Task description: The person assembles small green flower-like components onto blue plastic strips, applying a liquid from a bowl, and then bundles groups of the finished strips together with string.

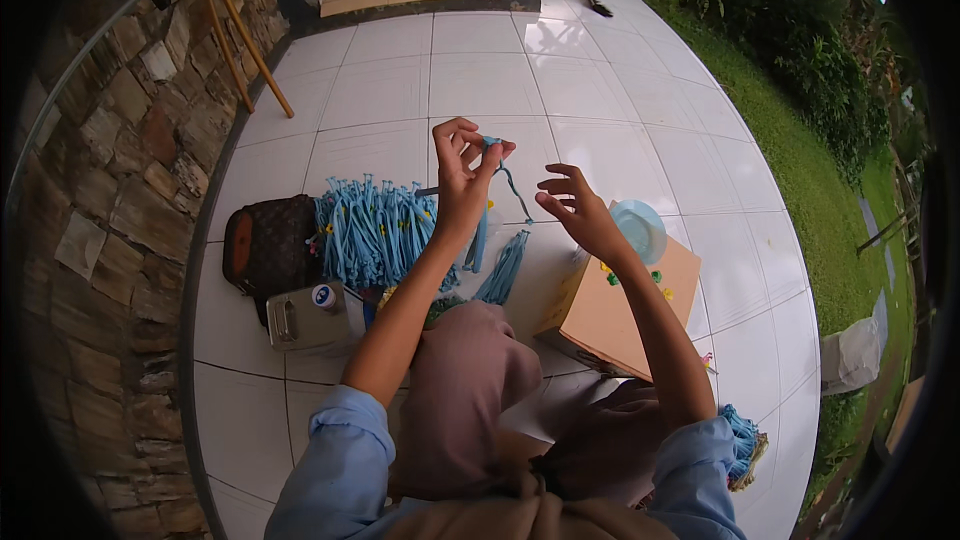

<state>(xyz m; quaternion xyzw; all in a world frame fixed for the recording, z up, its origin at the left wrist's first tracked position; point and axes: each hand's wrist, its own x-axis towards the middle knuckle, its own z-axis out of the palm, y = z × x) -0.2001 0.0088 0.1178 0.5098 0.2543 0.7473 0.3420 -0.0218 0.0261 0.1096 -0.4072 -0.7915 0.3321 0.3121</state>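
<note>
My left hand (462,168) is raised over the tiles, its thumb and fingers pinching the knotted top of a light-blue cord (512,183). The cord's thin end hangs down to the right. My right hand (580,208) is held apart from it, fingers loosely curved and spread, with nothing visible in them. Below the cord, a small light-blue tassel (505,267) lies on the floor. Left of my left forearm is a large heap of light-blue tassels (368,235) with small yellow bits among the strands.
A cardboard box (640,305) stands at right, bearing a translucent blue dish (639,231) and small green and yellow pieces. At left are a brown patterned bag (275,243) and a metal tin (308,318). More blue strands (742,445) lie near my right elbow. A stone wall (120,210) borders the left.
</note>
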